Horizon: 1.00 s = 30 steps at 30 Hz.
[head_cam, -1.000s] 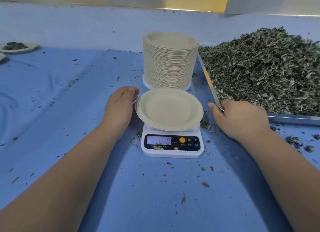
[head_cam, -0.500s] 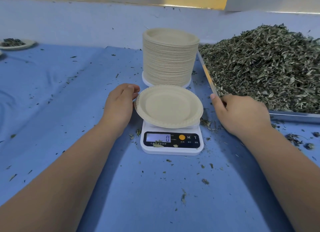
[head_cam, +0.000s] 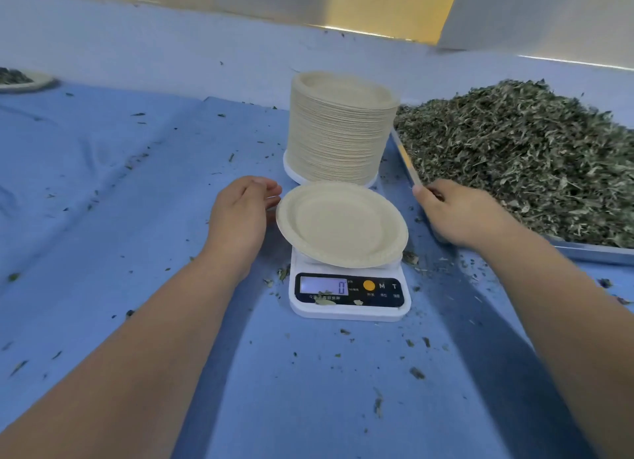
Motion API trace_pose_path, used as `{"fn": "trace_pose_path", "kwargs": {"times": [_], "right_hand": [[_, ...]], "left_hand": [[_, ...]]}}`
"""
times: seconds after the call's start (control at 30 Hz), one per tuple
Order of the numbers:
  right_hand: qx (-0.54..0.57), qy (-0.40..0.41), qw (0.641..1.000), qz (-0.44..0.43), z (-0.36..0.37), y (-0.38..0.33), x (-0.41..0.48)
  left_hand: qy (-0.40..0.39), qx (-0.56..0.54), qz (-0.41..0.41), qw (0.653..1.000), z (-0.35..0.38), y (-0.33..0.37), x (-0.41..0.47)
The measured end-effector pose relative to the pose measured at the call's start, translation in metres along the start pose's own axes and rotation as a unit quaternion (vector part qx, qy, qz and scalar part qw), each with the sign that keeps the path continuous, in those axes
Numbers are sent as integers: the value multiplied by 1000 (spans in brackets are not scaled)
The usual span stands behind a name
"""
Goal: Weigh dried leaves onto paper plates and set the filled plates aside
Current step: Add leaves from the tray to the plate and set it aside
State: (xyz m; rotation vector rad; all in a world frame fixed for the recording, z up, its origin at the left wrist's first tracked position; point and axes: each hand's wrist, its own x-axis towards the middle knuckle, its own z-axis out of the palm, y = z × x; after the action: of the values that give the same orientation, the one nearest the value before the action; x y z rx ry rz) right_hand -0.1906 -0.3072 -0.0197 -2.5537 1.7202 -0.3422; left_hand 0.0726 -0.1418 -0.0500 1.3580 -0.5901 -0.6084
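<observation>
One empty paper plate (head_cam: 339,223) sits on the kitchen scale (head_cam: 350,307), which reads zero as it did a second ago. My left hand (head_cam: 240,215) lies relaxed, fingers touching the plate's rim. My right hand (head_cam: 459,215) has edged over the tray (head_cam: 590,253) rim toward the dried leaves (head_cam: 531,157). Its fingers are hidden, so I cannot tell their grip. I judge scooping comes next.

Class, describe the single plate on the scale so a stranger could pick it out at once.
Find the heap of dried leaves on the right; left of it rises a tall stack of paper plates. In front stands a white scale reading 0. The plate on it lies alone and empty.
</observation>
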Motion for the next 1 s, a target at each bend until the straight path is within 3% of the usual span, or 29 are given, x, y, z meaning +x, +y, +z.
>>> {"fn": "trace_pose_path", "kwargs": {"times": [0.17, 0.37, 0.77, 0.9, 1.0], "right_hand": [[25, -84, 996, 15, 1, -9, 51], [156, -175, 955, 181, 6, -12, 61], [-2, -215, 977, 5, -27, 5, 13], [-8, -160, 987, -3, -42, 14, -1], [-39, -113, 992, 46, -40, 20, -3]], "left_hand": [[1, 11, 6, 1000, 0, -1, 2], [3, 1, -1, 1000, 1, -1, 4], [-10, -2, -6, 1000, 0, 0, 4], [-14, 19, 8, 1000, 0, -2, 3], [-14, 27, 9, 1000, 0, -2, 3]]}}
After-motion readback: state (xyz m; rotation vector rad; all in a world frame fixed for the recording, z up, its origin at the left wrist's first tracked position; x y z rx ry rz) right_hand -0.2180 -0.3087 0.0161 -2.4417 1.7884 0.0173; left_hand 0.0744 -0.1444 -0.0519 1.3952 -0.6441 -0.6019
